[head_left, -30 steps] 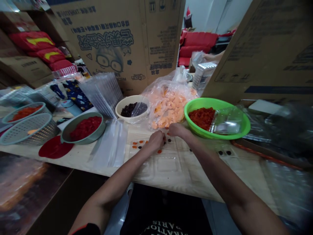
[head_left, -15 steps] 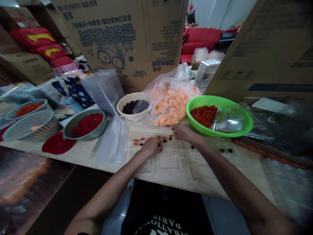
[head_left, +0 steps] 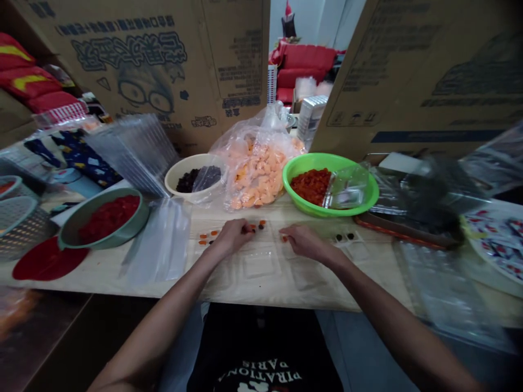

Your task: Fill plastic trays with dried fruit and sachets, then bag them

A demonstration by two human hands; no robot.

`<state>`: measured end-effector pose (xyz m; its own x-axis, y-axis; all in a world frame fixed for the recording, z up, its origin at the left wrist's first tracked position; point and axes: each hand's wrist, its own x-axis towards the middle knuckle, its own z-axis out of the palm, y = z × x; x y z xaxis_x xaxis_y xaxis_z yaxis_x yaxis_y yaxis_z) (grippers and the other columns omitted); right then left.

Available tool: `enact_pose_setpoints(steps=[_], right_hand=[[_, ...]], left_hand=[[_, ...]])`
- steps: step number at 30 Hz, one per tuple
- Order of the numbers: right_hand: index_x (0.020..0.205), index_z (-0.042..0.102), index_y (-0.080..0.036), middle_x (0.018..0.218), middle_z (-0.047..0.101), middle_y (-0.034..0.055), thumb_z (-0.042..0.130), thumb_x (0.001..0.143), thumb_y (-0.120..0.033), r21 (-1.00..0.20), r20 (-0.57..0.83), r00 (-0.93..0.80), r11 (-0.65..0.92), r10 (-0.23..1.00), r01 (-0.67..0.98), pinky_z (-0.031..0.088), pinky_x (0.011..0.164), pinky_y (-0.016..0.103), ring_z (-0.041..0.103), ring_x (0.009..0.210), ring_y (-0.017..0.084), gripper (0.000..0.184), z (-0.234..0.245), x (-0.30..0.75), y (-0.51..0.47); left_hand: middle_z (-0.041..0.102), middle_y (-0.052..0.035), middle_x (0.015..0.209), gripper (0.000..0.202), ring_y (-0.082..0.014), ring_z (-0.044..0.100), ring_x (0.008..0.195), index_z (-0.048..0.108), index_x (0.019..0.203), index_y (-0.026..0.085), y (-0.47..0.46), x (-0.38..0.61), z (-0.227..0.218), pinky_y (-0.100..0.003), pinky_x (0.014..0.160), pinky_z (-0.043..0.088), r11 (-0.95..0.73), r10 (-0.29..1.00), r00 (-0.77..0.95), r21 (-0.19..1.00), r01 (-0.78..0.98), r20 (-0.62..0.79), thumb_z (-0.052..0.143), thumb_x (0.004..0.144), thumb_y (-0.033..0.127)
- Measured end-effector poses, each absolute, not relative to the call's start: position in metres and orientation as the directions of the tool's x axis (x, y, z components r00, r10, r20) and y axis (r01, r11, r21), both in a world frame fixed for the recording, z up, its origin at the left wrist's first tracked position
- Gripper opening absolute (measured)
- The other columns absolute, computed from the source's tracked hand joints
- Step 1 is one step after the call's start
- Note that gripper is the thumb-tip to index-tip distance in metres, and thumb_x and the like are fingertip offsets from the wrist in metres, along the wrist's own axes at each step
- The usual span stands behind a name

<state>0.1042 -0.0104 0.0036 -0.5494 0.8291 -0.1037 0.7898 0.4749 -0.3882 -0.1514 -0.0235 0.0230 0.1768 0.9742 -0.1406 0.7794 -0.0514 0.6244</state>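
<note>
Clear plastic trays (head_left: 259,265) lie on the table in front of me, with small orange pieces (head_left: 202,236) and dark pieces (head_left: 261,227) in their upper compartments. My left hand (head_left: 233,237) is closed over the left tray, fingertips pinched among these pieces; what it grips is too small to make out. Over the tray beside it, my right hand (head_left: 304,240) has its fingers curled together, with a small orange piece (head_left: 284,238) at the fingertips. Farther right, two dark pieces (head_left: 345,237) lie in tray compartments.
Behind the trays stand a cream bowl (head_left: 171,182) of dark pieces, a clear bag (head_left: 261,174) of orange pieces and a green basin (head_left: 327,209). A grey-green bowl (head_left: 110,239) and clear sleeves (head_left: 161,239) are left. Cardboard boxes (head_left: 229,71) rise behind.
The view has turned to the right. My right hand has come back from beside the bag of orange pieces to a tray. My left hand stays over the left tray.
</note>
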Motion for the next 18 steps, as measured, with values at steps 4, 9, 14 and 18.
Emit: enact_pose_setpoints(steps=[4, 9, 14, 18], right_hand=[[0.108, 0.071, -0.013, 0.096, 0.076, 0.0124, 0.046, 0.086, -0.013, -0.457, -0.003, -0.436, 0.387, 0.900, 0.801, 0.045, 0.075, 0.029, 0.067, 0.084, 0.022, 0.034, 0.007, 0.120, -0.004], [0.101, 0.071, -0.014, 0.081, 0.073, 0.0064, 0.046, 0.084, -0.014, -0.576, 0.006, -0.378, 0.312, 0.926, 0.755, 0.043, 0.065, 0.026, 0.062, 0.068, 0.017, 0.031, 0.015, 0.156, -0.005], [0.094, 0.071, -0.016, 0.078, 0.072, 0.0061, 0.049, 0.086, -0.020, -0.531, 0.036, -0.397, 0.354, 0.917, 0.770, 0.040, 0.065, 0.026, 0.061, 0.068, 0.017, 0.024, 0.011, 0.163, -0.010], [0.094, 0.074, -0.017, 0.089, 0.076, 0.0105, 0.048, 0.090, -0.021, -0.439, 0.010, -0.465, 0.422, 0.885, 0.793, 0.041, 0.070, 0.028, 0.066, 0.079, 0.021, 0.026, 0.002, 0.140, -0.002]], left_hand=[[0.075, -0.0022, 0.082, 0.012, -0.0149, 0.066, 0.075, 0.075, 0.088, 0.015, 0.001, -0.101, 0.025, -0.022, 0.067, 0.045, -0.139, 0.964, 0.253, 0.659, 0.739, -0.081, 0.067, 0.080, 0.019], [0.078, -0.0074, 0.086, 0.020, -0.0198, 0.069, 0.081, 0.080, 0.092, 0.016, 0.017, -0.058, 0.006, -0.027, 0.074, 0.050, -0.237, 0.922, 0.364, 0.551, 0.800, -0.132, 0.064, 0.080, 0.015], [0.078, -0.0078, 0.093, 0.025, -0.0207, 0.070, 0.088, 0.080, 0.095, 0.017, 0.007, -0.060, 0.004, -0.026, 0.077, 0.050, -0.282, 0.908, 0.402, 0.531, 0.799, -0.123, 0.060, 0.082, 0.014], [0.078, -0.0074, 0.094, 0.024, -0.0211, 0.071, 0.090, 0.080, 0.094, 0.019, -0.005, -0.061, 0.004, -0.026, 0.079, 0.051, -0.323, 0.883, 0.435, 0.443, 0.836, -0.178, 0.060, 0.081, 0.015]])
